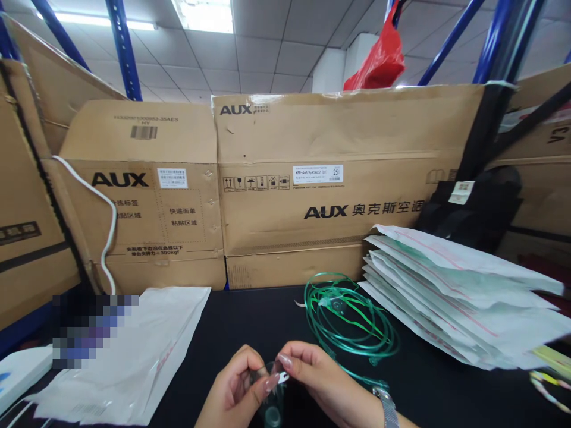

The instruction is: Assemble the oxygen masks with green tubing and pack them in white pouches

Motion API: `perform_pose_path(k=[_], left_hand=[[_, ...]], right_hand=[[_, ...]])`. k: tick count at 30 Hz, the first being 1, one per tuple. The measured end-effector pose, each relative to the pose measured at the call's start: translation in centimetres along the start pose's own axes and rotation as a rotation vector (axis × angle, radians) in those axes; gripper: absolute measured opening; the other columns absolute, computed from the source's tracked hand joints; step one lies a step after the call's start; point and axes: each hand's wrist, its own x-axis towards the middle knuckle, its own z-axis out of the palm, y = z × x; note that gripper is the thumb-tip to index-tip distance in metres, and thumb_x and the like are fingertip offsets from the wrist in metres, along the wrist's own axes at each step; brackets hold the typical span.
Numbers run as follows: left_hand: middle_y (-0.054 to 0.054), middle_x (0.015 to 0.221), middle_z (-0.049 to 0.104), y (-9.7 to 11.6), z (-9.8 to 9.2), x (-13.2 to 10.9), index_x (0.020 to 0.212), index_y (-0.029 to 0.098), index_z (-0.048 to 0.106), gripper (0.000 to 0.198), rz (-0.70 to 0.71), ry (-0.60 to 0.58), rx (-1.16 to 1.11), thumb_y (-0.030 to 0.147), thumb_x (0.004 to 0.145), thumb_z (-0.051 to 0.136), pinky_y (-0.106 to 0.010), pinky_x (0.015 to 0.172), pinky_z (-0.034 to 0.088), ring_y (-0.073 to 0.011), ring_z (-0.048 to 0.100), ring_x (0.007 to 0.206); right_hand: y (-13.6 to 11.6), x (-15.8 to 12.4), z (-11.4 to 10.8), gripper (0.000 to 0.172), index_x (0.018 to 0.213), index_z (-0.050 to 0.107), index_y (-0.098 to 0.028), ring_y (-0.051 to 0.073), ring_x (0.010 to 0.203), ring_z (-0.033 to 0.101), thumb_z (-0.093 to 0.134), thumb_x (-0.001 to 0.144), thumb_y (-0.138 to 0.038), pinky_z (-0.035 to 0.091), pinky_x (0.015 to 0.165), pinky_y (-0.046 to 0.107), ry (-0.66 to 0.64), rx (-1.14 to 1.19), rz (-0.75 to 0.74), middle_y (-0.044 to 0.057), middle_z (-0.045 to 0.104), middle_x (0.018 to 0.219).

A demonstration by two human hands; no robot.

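My left hand [241, 386] pinches a clear plastic piece [273, 410] at the bottom centre, with a round greenish part low on it. It looks like a breathing mask, but much of it is hidden by my fingers and the frame's edge. My right hand [319, 374], with a watch on the wrist, closes finger and thumb on the upper edge of the same piece. A small whitish clip [283, 377] shows between the two thumbs. Just beyond my right hand lies a loose coil of green clear tubing [352, 333] with bright green bands and a clear fitting on top.
A stack of white padded mailers [455, 297] stands at the right, near a beaded loop [551, 389]. White plastic bags [147, 351] lie at the left of the black tabletop [214, 333]. Cardboard boxes [285, 220] wall off the back. A white cable [109, 232] hangs down the left box.
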Motion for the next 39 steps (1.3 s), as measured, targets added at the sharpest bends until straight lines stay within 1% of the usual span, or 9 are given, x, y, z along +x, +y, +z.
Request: perform_pose_path(k=[5,11,16,21,25,27,32,36,39], left_hand=[[0.004,0.061,0.041,-0.4,-0.1,0.0,0.059,0.018,0.049,0.026,0.075,0.032,0.104,0.036,0.07,0.064,-0.023,0.053,0.032,-0.0111,0.038,0.057],[0.003,0.062,0.041,-0.9,-0.2,0.0,0.06,0.018,0.05,0.023,0.129,0.073,0.206,0.033,0.073,0.062,-0.023,0.053,0.032,-0.0115,0.038,0.057],[0.003,0.062,0.042,-1.1,0.0,-0.1,0.059,0.018,0.051,0.022,0.139,0.081,0.241,0.032,0.073,0.061,-0.023,0.052,0.033,-0.0118,0.04,0.057],[0.002,0.063,0.043,-1.2,-0.1,-0.2,0.061,0.018,0.052,0.02,0.162,0.075,0.244,0.031,0.074,0.059,-0.023,0.053,0.034,-0.0122,0.041,0.058],[0.002,0.064,0.044,-1.4,-0.3,-0.2,0.061,0.019,0.053,0.019,0.193,0.083,0.257,0.031,0.075,0.059,-0.024,0.056,0.035,-0.0134,0.043,0.06],[0.002,0.064,0.044,-1.6,-0.4,-0.2,0.06,0.019,0.053,0.02,0.191,0.087,0.258,0.031,0.075,0.059,-0.024,0.056,0.035,-0.0135,0.043,0.06],[0.002,0.062,0.043,-1.9,-0.4,-0.2,0.058,0.019,0.053,0.023,0.144,0.109,0.253,0.035,0.073,0.06,-0.023,0.054,0.034,-0.0129,0.041,0.058],[0.003,0.06,0.042,-1.6,-0.3,-0.1,0.057,0.019,0.052,0.026,0.115,0.136,0.265,0.039,0.072,0.061,-0.023,0.053,0.031,-0.0126,0.039,0.057],[0.003,0.06,0.042,-1.4,-0.1,-0.1,0.056,0.019,0.052,0.027,0.081,0.144,0.251,0.04,0.07,0.062,-0.022,0.052,0.031,-0.0123,0.039,0.056]], right_hand=[[0.2,0.1,-0.1,0.028,0.064,0.06,-0.013,0.009,0.059,0.045,0.07,0.065,-0.039,0.033,0.062,0.023,0.067,-0.063,-0.045,-0.003,0.055,0.06],[0.3,0.2,0.3,0.032,0.061,0.058,-0.014,0.01,0.057,0.048,0.075,0.055,-0.04,0.035,0.059,0.024,0.134,-0.157,-0.047,-0.003,0.057,0.058],[0.6,0.0,0.3,0.034,0.056,0.053,-0.015,0.009,0.054,0.048,0.075,0.056,-0.041,0.034,0.057,0.023,0.16,-0.136,-0.048,-0.004,0.055,0.054],[0.3,0.0,0.2,0.032,0.057,0.053,-0.014,0.009,0.056,0.049,0.075,0.058,-0.039,0.036,0.059,0.023,0.12,-0.121,-0.048,-0.003,0.057,0.056],[0.5,0.4,-0.4,0.027,0.069,0.058,-0.014,0.011,0.064,0.053,0.071,0.063,-0.037,0.038,0.066,0.025,0.02,-0.134,-0.052,-0.001,0.06,0.066],[0.8,0.5,-0.8,0.026,0.072,0.058,-0.014,0.012,0.068,0.054,0.071,0.065,-0.035,0.038,0.068,0.025,-0.007,-0.176,-0.067,-0.001,0.061,0.069],[1.2,0.7,-1.3,0.028,0.066,0.056,-0.015,0.012,0.065,0.052,0.07,0.064,-0.039,0.037,0.064,0.025,0.011,-0.266,-0.075,-0.001,0.06,0.066],[0.9,0.6,-1.0,0.032,0.061,0.053,-0.015,0.011,0.06,0.049,0.073,0.06,-0.04,0.035,0.061,0.025,0.053,-0.231,-0.06,-0.002,0.057,0.062],[0.8,0.4,-0.6,0.032,0.061,0.052,-0.015,0.01,0.058,0.048,0.073,0.06,-0.039,0.034,0.061,0.025,0.065,-0.181,-0.064,-0.003,0.055,0.061]])
